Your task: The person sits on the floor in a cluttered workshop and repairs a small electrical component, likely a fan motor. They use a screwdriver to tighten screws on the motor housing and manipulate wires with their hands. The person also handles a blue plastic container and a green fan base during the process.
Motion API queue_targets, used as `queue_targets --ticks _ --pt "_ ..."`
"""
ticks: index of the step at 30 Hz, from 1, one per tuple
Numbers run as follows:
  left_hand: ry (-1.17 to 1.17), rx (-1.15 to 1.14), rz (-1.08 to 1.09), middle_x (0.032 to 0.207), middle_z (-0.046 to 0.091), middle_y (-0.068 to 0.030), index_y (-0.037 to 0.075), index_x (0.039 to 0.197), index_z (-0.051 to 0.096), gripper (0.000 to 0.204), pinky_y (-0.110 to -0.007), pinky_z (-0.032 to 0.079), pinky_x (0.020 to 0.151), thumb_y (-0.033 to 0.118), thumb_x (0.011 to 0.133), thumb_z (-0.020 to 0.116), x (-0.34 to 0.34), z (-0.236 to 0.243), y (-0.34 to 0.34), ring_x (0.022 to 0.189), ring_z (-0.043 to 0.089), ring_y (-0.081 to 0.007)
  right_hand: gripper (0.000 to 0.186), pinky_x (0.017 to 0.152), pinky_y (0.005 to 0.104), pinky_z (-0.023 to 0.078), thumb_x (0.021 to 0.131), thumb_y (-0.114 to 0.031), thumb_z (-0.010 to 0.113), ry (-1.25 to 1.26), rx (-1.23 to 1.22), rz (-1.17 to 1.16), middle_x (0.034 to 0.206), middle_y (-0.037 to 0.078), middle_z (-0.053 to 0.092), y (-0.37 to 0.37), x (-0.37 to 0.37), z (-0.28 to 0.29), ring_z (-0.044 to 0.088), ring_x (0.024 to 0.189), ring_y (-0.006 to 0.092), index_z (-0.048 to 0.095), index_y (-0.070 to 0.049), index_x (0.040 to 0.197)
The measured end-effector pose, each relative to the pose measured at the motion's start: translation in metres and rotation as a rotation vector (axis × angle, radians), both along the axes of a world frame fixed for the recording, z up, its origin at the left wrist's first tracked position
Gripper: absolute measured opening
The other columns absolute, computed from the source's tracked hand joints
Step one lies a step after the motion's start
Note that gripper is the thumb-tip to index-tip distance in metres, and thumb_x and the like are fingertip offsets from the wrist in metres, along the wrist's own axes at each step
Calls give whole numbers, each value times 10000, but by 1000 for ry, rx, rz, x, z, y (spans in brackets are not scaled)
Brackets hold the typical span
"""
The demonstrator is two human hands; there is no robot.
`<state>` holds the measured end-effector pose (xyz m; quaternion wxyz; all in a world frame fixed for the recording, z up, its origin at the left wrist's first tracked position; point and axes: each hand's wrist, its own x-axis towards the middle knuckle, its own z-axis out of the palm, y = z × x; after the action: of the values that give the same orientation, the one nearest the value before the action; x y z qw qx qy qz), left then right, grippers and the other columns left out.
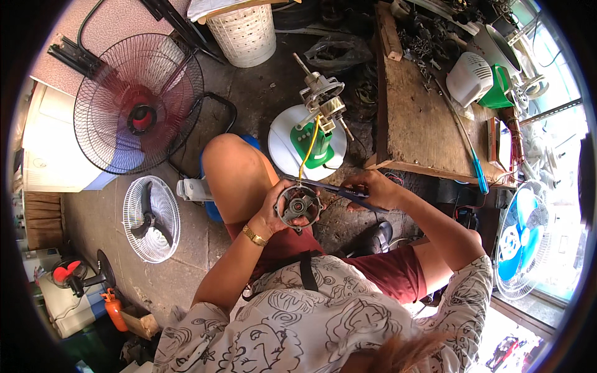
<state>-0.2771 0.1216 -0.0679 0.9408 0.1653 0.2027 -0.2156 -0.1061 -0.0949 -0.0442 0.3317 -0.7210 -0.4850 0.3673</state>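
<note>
Here, left fingers (pixel 277 191) grip an upward-facing housing (pixel 298 207); right fingers (pixel 357 179) clasp a dark tool (pixel 339 190), long axis leftward.

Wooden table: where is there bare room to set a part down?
On the table, between its left edge and the blue-handled tool. Crowded: the far end with dark scraps, the right side with white housing and green housing.

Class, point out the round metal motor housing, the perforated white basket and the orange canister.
Round metal motor housing (pixel 298 206): head view, on its central hub.
Perforated white basket (pixel 246 40): head view, on its side wall.
Orange canister (pixel 114 312): head view, on its body.
</note>
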Motion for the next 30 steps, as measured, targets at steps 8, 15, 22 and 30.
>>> queue_targets --ticks 8,15,22,30 --pt "-70 -116 -5 1016 575 -337 -45 1114 534 590 -251 393 384 459 900 315 -1 4 1 555 551 -276 320 644 310 513 706 -76 743 -7 31 -3 807 125 685 -5 -7 8 659 694 201 671 -8 1010" --pt "-124 -169 0 1053 588 -327 -20 1118 562 571 -268 451 440 471 908 360 -12 0 -7 792 654 -365 508 726 334 506 671 -191 816 -73 -95 -22 896 134 686 -30 -5 40 663 799 220 632 -27 1115" --pt "-169 -236 7 1009 618 -235 25 1084 576 579 -298 483 495 551 894 428 63 102 -75 869 628 -352 586 814 310 472 731 -175 789 252 155 -455 997 77 626 -161 29 47 582 915 159 535 35 1216" --pt "-300 326 134 841 649 -47 161 986 569 446 -371 521 572 585 895 466 335 154 -144 748 636 -207 494 723 226 427 744 -91 741 298 348 -1117 905 5 584 -216 0 2 516 806 85 557 23 1188"
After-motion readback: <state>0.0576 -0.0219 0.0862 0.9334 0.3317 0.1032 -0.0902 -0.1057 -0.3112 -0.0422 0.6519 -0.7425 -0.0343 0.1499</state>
